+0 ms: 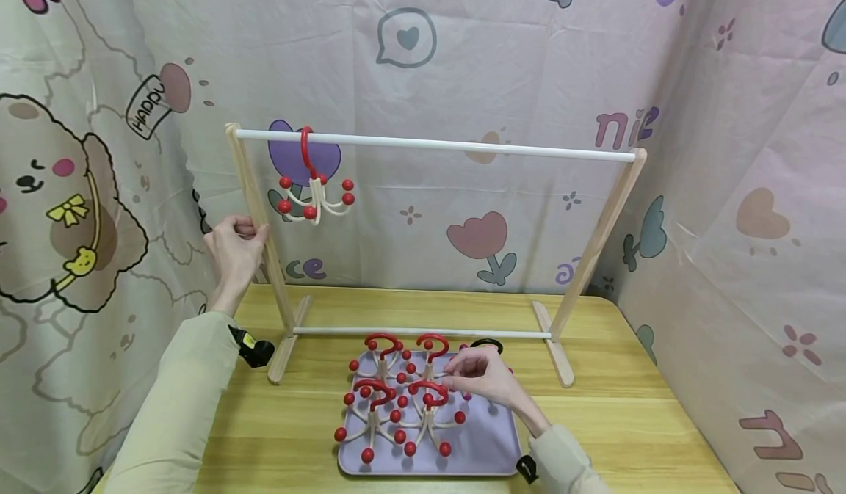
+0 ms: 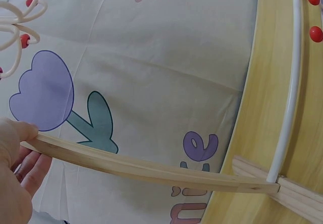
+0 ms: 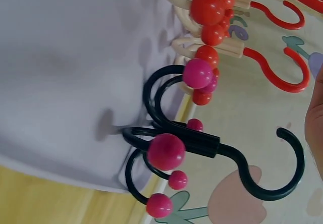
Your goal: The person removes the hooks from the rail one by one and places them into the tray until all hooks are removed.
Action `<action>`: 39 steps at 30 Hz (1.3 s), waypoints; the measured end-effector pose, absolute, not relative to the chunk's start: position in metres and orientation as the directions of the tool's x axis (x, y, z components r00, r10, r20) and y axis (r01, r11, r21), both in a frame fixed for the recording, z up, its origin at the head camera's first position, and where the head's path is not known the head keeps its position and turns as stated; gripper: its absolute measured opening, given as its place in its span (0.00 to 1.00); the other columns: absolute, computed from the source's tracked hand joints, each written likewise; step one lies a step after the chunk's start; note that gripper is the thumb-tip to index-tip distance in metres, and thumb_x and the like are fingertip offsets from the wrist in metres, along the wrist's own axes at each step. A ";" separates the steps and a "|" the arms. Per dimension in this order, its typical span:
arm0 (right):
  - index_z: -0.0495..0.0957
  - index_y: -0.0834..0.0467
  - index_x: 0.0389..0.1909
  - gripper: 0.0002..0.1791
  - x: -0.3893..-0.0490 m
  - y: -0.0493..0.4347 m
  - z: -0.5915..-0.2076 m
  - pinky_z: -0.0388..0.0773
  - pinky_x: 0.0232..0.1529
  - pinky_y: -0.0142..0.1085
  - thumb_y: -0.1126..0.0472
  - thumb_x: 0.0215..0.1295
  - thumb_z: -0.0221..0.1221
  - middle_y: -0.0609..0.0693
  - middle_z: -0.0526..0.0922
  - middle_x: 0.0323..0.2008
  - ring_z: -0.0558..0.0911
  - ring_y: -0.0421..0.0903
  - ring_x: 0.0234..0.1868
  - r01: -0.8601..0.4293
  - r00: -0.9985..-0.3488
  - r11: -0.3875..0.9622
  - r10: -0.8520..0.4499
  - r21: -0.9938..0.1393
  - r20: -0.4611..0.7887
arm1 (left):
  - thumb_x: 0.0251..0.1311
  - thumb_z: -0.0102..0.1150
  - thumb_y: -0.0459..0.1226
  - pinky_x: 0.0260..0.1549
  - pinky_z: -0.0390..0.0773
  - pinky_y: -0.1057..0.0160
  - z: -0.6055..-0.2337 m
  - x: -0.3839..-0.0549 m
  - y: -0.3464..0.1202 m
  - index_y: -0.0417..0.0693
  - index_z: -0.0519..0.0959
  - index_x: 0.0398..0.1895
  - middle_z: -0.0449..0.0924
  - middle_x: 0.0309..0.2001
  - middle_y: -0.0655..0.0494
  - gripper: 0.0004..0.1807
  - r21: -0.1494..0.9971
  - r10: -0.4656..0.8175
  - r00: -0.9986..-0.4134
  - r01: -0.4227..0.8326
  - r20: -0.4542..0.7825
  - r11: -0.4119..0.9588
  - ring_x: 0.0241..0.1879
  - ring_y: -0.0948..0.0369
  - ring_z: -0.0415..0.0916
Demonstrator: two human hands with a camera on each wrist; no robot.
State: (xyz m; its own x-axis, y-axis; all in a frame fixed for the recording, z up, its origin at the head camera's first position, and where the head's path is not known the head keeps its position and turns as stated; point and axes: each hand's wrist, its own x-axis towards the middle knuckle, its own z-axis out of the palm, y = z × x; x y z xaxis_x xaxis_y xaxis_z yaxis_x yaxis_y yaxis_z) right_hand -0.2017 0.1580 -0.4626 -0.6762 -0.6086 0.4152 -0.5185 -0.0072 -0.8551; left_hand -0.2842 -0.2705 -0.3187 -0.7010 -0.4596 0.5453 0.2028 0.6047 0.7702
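Note:
My left hand (image 1: 236,253) grips the left wooden post (image 2: 141,167) of a rack, thumb on one side and fingers on the other. From the rack's white top bar (image 1: 429,144) hangs a multi-arm hook (image 1: 317,200) with a red crook, cream arms and red ball tips. Over a lilac tray (image 1: 485,450), my right hand (image 1: 485,378) hovers with loosely bent fingers beside several similar red-crooked hooks (image 1: 371,417). A black multi-arm hook (image 3: 202,146) with pink balls stands on the tray, partly behind that hand in the head view. Little of the right hand shows in its wrist view.
The rack's lower white bar (image 1: 423,331) runs just behind the tray, between two wooden feet (image 1: 555,347). A light wooden table (image 1: 628,406) carries everything. Printed curtains (image 1: 410,90) enclose the back and both sides.

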 end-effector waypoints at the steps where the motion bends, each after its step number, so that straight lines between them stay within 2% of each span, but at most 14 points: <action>1: 0.83 0.69 0.38 0.05 -0.203 0.158 -0.462 0.73 0.18 0.30 0.73 0.62 0.64 0.68 0.81 0.22 0.75 0.30 0.21 -0.526 -0.679 -0.003 -0.600 -0.850 0.422 | 0.64 0.63 0.36 0.63 0.62 0.47 -0.319 -0.284 -0.271 0.29 0.80 0.44 0.83 0.42 0.28 0.15 0.770 -0.459 -0.701 0.203 0.546 0.605 0.57 0.42 0.73; 5: 0.84 0.65 0.39 0.05 -0.206 0.157 -0.457 0.72 0.19 0.28 0.72 0.62 0.64 0.68 0.82 0.23 0.76 0.30 0.22 -0.538 -0.707 0.027 -0.558 -0.842 0.434 | 0.64 0.63 0.36 0.63 0.61 0.47 -0.319 -0.284 -0.270 0.29 0.80 0.44 0.83 0.42 0.28 0.15 0.770 -0.457 -0.705 0.199 0.542 0.606 0.57 0.42 0.71; 12: 0.84 0.66 0.41 0.06 -0.209 0.155 -0.442 0.75 0.22 0.30 0.70 0.64 0.63 0.61 0.85 0.25 0.78 0.38 0.21 -0.528 -0.750 0.077 -0.509 -0.846 0.422 | 0.63 0.63 0.36 0.63 0.60 0.46 -0.318 -0.284 -0.270 0.29 0.80 0.44 0.83 0.42 0.28 0.15 0.769 -0.454 -0.705 0.203 0.544 0.606 0.57 0.42 0.71; 16: 0.84 0.64 0.41 0.07 -0.212 0.154 -0.435 0.77 0.22 0.32 0.71 0.64 0.63 0.63 0.85 0.26 0.78 0.34 0.22 -0.529 -0.756 0.074 -0.493 -0.845 0.430 | 0.64 0.63 0.36 0.62 0.61 0.47 -0.318 -0.284 -0.271 0.29 0.80 0.44 0.83 0.42 0.28 0.15 0.767 -0.452 -0.705 0.203 0.546 0.609 0.57 0.42 0.72; 22: 0.82 0.69 0.43 0.08 -0.215 0.149 -0.426 0.78 0.21 0.32 0.71 0.64 0.62 0.64 0.84 0.26 0.80 0.34 0.21 -0.530 -0.764 0.059 -0.466 -0.846 0.446 | 0.63 0.63 0.37 0.59 0.63 0.50 -0.318 -0.285 -0.271 0.29 0.80 0.45 0.84 0.42 0.29 0.16 0.759 -0.454 -0.703 0.190 0.548 0.623 0.55 0.43 0.73; 24: 0.82 0.69 0.42 0.08 -0.216 0.147 -0.422 0.77 0.20 0.31 0.72 0.64 0.62 0.65 0.83 0.25 0.79 0.33 0.20 -0.539 -0.763 0.060 -0.458 -0.840 0.457 | 0.63 0.63 0.37 0.54 0.66 0.57 -0.318 -0.285 -0.271 0.30 0.81 0.44 0.84 0.41 0.31 0.15 0.748 -0.456 -0.696 0.177 0.555 0.640 0.47 0.48 0.76; 26: 0.82 0.70 0.42 0.08 -0.217 0.145 -0.417 0.76 0.20 0.31 0.72 0.64 0.63 0.67 0.82 0.25 0.78 0.33 0.20 -0.547 -0.761 0.057 -0.450 -0.835 0.468 | 0.63 0.63 0.37 0.48 0.66 0.65 -0.318 -0.285 -0.271 0.31 0.81 0.44 0.85 0.40 0.33 0.15 0.739 -0.459 -0.690 0.165 0.559 0.653 0.39 0.57 0.76; 28: 0.82 0.69 0.42 0.08 -0.218 0.143 -0.411 0.75 0.21 0.31 0.72 0.63 0.63 0.69 0.82 0.25 0.78 0.35 0.20 -0.553 -0.761 0.057 -0.441 -0.832 0.476 | 0.63 0.63 0.38 0.43 0.65 0.70 -0.318 -0.285 -0.271 0.32 0.82 0.44 0.86 0.40 0.35 0.15 0.734 -0.461 -0.688 0.155 0.561 0.662 0.32 0.67 0.71; 30: 0.82 0.70 0.42 0.08 -0.218 0.141 -0.405 0.74 0.21 0.30 0.72 0.63 0.63 0.70 0.82 0.25 0.78 0.37 0.20 -0.557 -0.760 0.054 -0.435 -0.829 0.482 | 0.63 0.63 0.38 0.41 0.63 0.73 -0.318 -0.285 -0.272 0.32 0.82 0.44 0.86 0.40 0.35 0.15 0.736 -0.461 -0.691 0.153 0.556 0.659 0.30 0.75 0.65; 36: 0.82 0.68 0.43 0.09 -0.224 0.135 -0.393 0.74 0.18 0.33 0.73 0.63 0.63 0.65 0.84 0.25 0.78 0.38 0.19 -0.590 -0.743 0.060 -0.430 -0.805 0.513 | 0.63 0.63 0.38 0.41 0.63 0.73 -0.319 -0.286 -0.272 0.32 0.82 0.44 0.86 0.39 0.35 0.15 0.733 -0.459 -0.687 0.161 0.564 0.661 0.27 0.80 0.62; 39: 0.82 0.67 0.43 0.09 -0.229 0.132 -0.387 0.75 0.19 0.36 0.73 0.62 0.63 0.61 0.84 0.24 0.80 0.43 0.19 -0.602 -0.736 0.060 -0.428 -0.796 0.524 | 0.63 0.64 0.37 0.41 0.63 0.72 -0.319 -0.287 -0.272 0.32 0.82 0.42 0.86 0.38 0.35 0.14 0.727 -0.458 -0.677 0.168 0.576 0.666 0.26 0.82 0.61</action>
State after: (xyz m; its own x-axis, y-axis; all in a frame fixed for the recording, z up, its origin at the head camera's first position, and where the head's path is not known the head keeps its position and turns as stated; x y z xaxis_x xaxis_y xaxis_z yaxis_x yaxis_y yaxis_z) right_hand -0.2290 0.1320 -0.3869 -0.7364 -0.4276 0.5243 -0.6017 0.0598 -0.7965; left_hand -0.2868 -0.2724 -0.3186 -0.6773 -0.4579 0.5758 0.1678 0.6659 0.7269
